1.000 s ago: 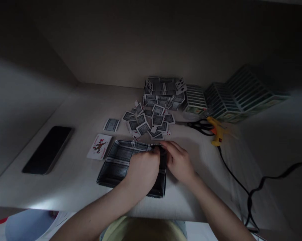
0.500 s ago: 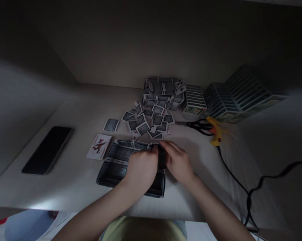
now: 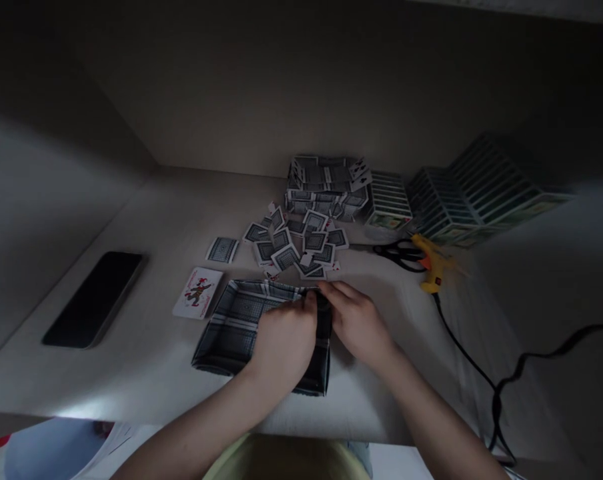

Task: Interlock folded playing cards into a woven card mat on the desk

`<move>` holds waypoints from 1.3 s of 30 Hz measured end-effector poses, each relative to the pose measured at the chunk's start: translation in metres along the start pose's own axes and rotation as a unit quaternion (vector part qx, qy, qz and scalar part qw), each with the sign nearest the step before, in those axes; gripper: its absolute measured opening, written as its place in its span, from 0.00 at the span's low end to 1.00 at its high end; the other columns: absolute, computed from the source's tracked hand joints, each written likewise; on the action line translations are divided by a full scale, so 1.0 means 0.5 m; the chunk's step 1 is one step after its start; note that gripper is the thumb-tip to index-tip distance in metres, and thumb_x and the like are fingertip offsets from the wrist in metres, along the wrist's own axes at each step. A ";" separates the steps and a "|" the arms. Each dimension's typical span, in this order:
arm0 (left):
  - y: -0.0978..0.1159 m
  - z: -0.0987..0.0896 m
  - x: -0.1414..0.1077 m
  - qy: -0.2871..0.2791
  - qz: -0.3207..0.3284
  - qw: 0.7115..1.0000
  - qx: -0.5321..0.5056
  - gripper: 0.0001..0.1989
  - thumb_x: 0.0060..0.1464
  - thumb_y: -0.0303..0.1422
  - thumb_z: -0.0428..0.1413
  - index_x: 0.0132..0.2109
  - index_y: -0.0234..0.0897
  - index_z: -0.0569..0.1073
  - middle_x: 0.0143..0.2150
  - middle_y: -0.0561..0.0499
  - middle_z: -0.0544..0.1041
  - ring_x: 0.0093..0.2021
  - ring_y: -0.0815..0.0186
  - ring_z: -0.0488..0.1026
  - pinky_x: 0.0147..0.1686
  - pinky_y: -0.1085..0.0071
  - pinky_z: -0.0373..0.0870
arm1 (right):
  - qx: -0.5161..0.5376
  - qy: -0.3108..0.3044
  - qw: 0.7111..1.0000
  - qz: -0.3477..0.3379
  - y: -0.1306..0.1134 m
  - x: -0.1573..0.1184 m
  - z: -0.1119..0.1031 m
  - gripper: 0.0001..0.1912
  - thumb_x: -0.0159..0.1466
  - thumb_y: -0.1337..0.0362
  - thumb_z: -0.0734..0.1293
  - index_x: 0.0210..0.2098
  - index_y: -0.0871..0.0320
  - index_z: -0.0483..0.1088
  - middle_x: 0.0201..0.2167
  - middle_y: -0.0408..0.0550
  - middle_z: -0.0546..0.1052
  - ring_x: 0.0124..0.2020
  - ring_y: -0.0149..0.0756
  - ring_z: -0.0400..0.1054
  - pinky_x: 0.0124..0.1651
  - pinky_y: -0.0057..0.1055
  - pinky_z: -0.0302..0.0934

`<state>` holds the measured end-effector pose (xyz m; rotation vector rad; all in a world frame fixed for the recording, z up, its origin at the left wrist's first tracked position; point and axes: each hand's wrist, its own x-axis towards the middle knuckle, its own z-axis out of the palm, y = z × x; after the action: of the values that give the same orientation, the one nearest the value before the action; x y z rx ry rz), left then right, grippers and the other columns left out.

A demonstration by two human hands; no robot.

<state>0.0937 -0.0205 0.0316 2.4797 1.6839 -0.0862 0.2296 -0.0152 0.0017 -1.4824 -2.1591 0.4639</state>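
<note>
An open tray (image 3: 236,307) made of dark patterned playing cards lies near the table's front. My left hand (image 3: 286,337) reaches into it with curled fingers, pressing the inner side of its far right corner. From outside, my right hand (image 3: 356,320) pinches the same corner, its fingertips on the rim. Just beyond the tray is a loose heap of folded card pieces (image 3: 284,257). One folded card (image 3: 222,250) and a joker card (image 3: 198,293) lie to the left of the heap and tray.
A black phone (image 3: 95,300) lies at the left. Behind the heap stands a card-built box (image 3: 326,200), beside stacked green-edged card structures (image 3: 389,200). Black scissors (image 3: 399,253) and a yellow glue gun (image 3: 434,267) with a black cord (image 3: 464,350) are at the right.
</note>
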 end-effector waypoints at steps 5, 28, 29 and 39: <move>0.008 0.008 -0.004 0.023 0.009 1.000 0.005 0.16 0.53 0.24 0.47 0.49 0.32 0.68 0.27 0.47 0.75 0.25 0.62 0.74 0.21 0.71 0.67 | 0.001 0.000 1.000 0.005 -0.004 0.003 -0.002 0.22 0.55 0.79 0.55 0.47 0.62 0.67 0.40 0.53 0.74 0.42 0.39 0.68 0.45 0.35 0.65; 0.022 -0.022 0.005 -0.026 -0.023 0.999 -0.003 0.12 0.52 0.20 0.43 0.38 0.30 0.69 0.26 0.45 0.74 0.26 0.59 0.74 0.22 0.67 0.70 | -0.006 0.006 1.000 -0.024 0.001 -0.006 0.004 0.29 0.56 0.79 0.55 0.53 0.53 0.63 0.39 0.47 0.74 0.40 0.34 0.68 0.43 0.30 0.64; 0.021 -0.019 0.003 -0.022 -0.022 1.000 0.003 0.12 0.52 0.19 0.43 0.39 0.29 0.69 0.26 0.45 0.73 0.26 0.59 0.74 0.22 0.67 0.70 | -0.012 0.005 0.999 -0.030 -0.001 -0.007 0.003 0.29 0.56 0.79 0.55 0.54 0.52 0.62 0.39 0.47 0.74 0.40 0.34 0.68 0.43 0.30 0.64; 0.019 0.018 -0.012 0.007 -0.014 0.999 0.030 0.12 0.52 0.19 0.42 0.41 0.27 0.67 0.29 0.44 0.72 0.29 0.61 0.73 0.25 0.68 0.71 | -0.016 -0.008 1.000 -0.024 -0.021 -0.004 0.000 0.26 0.55 0.79 0.56 0.49 0.54 0.67 0.43 0.46 0.75 0.42 0.33 0.69 0.46 0.31 0.63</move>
<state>0.1006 -0.0310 0.0243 2.5058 1.7472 -0.1232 0.2222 -0.0210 0.0068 -1.4439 -2.2193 0.4268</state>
